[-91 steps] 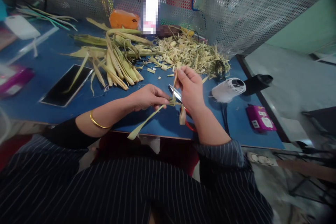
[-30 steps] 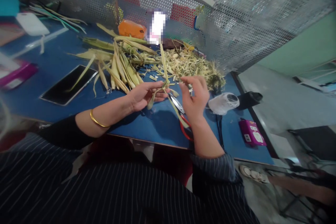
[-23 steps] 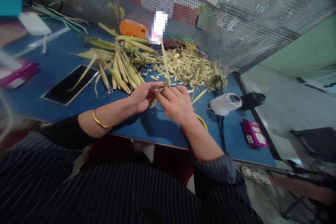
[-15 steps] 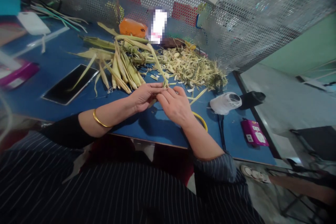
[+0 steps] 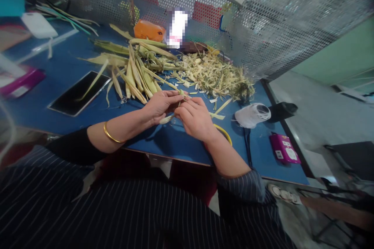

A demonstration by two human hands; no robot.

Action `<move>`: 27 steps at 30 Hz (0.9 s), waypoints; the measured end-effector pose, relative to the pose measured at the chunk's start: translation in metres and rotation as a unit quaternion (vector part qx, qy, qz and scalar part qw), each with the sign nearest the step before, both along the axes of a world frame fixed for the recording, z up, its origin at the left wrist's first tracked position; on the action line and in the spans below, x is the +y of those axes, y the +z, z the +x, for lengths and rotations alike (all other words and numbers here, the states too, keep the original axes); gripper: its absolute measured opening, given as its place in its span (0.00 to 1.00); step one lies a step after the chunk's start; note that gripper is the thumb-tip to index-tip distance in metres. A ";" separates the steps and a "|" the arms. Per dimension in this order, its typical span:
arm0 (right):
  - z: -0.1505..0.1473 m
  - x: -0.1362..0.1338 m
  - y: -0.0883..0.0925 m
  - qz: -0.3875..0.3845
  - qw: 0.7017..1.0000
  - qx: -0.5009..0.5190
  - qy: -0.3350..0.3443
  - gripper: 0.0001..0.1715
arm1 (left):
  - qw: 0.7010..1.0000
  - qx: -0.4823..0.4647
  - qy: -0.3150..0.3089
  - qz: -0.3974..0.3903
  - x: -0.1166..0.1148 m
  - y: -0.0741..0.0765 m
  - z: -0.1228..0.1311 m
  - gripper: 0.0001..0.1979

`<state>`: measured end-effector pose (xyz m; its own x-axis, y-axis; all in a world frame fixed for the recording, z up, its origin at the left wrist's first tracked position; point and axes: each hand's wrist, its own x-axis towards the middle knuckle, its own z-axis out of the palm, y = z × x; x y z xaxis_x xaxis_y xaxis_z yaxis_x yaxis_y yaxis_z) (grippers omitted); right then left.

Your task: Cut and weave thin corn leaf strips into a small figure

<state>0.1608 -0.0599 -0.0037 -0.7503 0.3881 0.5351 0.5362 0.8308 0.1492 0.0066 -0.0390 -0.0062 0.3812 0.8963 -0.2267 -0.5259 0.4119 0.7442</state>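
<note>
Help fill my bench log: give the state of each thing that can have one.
Corn husk strip: bent, held
Left hand: pinching that strip
Right hand: fingers closed on it
Corn husks: heaped loosely
Husk scraps: shredded, piled
Black rectangular panel: flat, loose strip across it
Scissors: mostly hidden; open or shut unclear
Gold bangle: worn
Right sleeve: cuff turned back
Rightmost purple packet: opened or sealed unclear

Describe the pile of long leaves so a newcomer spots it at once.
Find the blue table and look toward its far side, just in front of the orange packet. The pile of long leaves lies there, right of the flat black panel. Its long, pale green-yellow pieces set it apart from the heap of small scraps on its right.
</note>
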 end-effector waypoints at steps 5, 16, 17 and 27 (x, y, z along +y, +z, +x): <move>-0.001 -0.001 0.001 -0.007 0.999 0.037 -0.017 0.10 | 0.999 0.002 -0.030 0.037 0.001 0.001 -0.004 0.09; 0.001 -0.001 -0.003 -0.039 0.999 0.000 0.030 0.13 | 0.995 0.086 0.021 0.048 0.000 0.001 -0.005 0.10; 0.000 -0.001 -0.003 -0.038 0.999 -0.003 0.031 0.13 | 0.995 0.088 0.021 0.051 0.000 0.001 -0.005 0.10; -0.004 -0.006 -0.002 -0.055 0.997 -0.012 0.053 0.15 | 0.995 0.085 0.022 0.053 0.000 0.002 -0.005 0.14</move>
<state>0.1573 -0.0662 -0.0061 -0.8026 0.3612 0.4748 0.4413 0.8950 0.0650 0.0021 -0.0387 -0.0039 0.3060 0.9332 -0.1885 -0.4045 0.3067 0.8616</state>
